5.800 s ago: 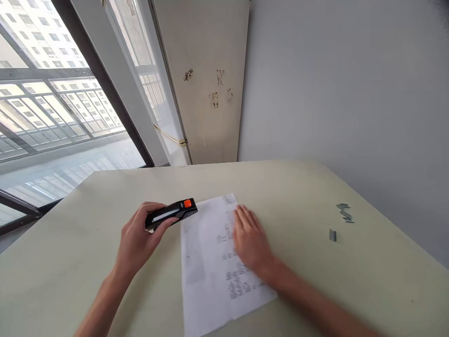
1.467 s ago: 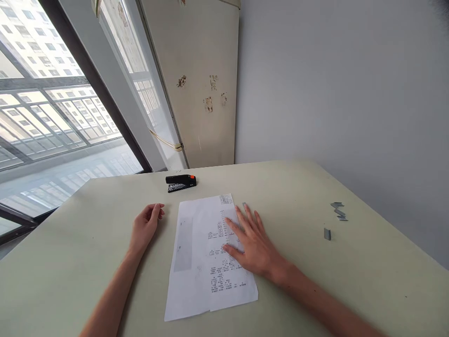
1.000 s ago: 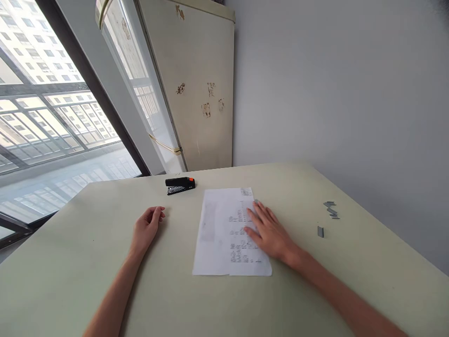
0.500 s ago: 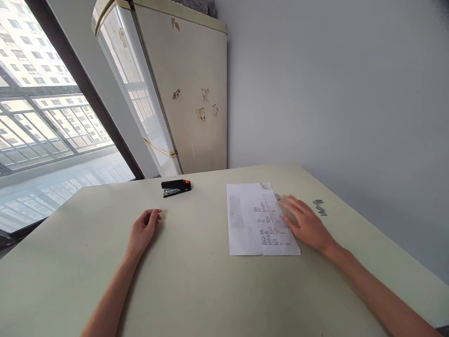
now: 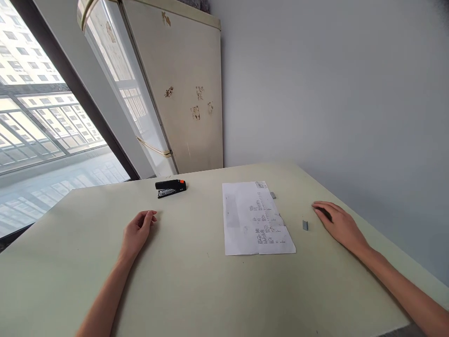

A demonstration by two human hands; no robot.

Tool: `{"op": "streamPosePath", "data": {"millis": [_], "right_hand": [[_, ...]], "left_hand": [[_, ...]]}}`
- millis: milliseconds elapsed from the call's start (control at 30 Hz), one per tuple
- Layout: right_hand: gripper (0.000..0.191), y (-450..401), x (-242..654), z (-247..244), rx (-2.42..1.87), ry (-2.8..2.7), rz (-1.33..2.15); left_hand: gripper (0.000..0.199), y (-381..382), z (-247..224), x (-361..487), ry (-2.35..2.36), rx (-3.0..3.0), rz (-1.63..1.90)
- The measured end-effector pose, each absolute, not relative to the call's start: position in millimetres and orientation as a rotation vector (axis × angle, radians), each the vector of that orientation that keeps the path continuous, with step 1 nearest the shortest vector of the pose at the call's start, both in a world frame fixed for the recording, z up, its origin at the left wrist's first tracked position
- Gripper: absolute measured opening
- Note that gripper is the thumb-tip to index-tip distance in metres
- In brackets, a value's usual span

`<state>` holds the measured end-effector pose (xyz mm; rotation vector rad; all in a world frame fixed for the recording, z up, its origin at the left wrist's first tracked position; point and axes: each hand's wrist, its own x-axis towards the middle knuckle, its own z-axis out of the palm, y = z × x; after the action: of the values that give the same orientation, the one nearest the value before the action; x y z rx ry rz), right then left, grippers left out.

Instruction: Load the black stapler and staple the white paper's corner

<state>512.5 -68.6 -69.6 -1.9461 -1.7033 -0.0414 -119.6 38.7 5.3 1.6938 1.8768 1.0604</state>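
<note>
My left hand [image 5: 137, 230] rests on the table left of the paper, fingers loosely curled in with nothing showing in them. My right hand [image 5: 340, 227] lies on the right side of the table, its fingers bent together and down towards the top; whatever is beneath or in them is hidden. Just left of it sits a small grey strip of staples [image 5: 305, 225]. A second grey strip [image 5: 273, 195] touches the right edge of a printed white sheet [image 5: 242, 234]. The black stapler [image 5: 170, 188] with an orange-red spot lies beyond my left hand.
The pale table [image 5: 196, 295] runs up to a worn refrigerator [image 5: 196, 61] at the back. A grey-blue wall [image 5: 315, 84] borders its right side. At the left is a large window [image 5: 45, 121].
My right hand has moved right, away from the sheet's edge, over the spot where several grey strips lay. Those strips are out of sight; one strip now shows between hand and sheet. My left hand stays put.
</note>
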Motion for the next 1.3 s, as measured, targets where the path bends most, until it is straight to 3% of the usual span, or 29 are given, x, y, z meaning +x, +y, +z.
{"op": "streamPosePath", "data": {"millis": [267,400,600,767,867,1033,1300], "right_hand": [[0.032,-205.7,549.1,-92.7,-2.0,-1.517,-0.14],[0.028,-232.3,556.0,-100.8,-2.02,-1.405,-0.235],[0.057,-193.0,507.7,-59.4,-2.063,-1.462,-0.542],[0.05,-140.6,435.0,-19.8,-1.891,-1.564,-0.286],[0.051,-102.2,399.5,-24.5,-1.865,-1.708,0.015],[0.063,-50.3,361.9,-55.1,-1.878,-1.819,-0.104],[0.057,-43.7,351.6,-63.1,-1.784,-2.029,0.058]], "left_hand": [[0.049,38.9,6.0,-118.2,1.907,1.681,1.022],[0.047,38.6,6.8,-116.8,1.908,1.678,1.013],[0.046,38.9,5.8,-117.0,1.897,1.675,1.03],[0.047,37.8,4.4,-116.8,1.891,1.673,1.034],[0.047,36.2,5.3,-115.9,1.898,1.679,1.027],[0.049,34.0,7.2,-114.8,1.901,1.693,1.023],[0.049,34.4,5.0,-115.8,1.897,1.689,0.993]]}}
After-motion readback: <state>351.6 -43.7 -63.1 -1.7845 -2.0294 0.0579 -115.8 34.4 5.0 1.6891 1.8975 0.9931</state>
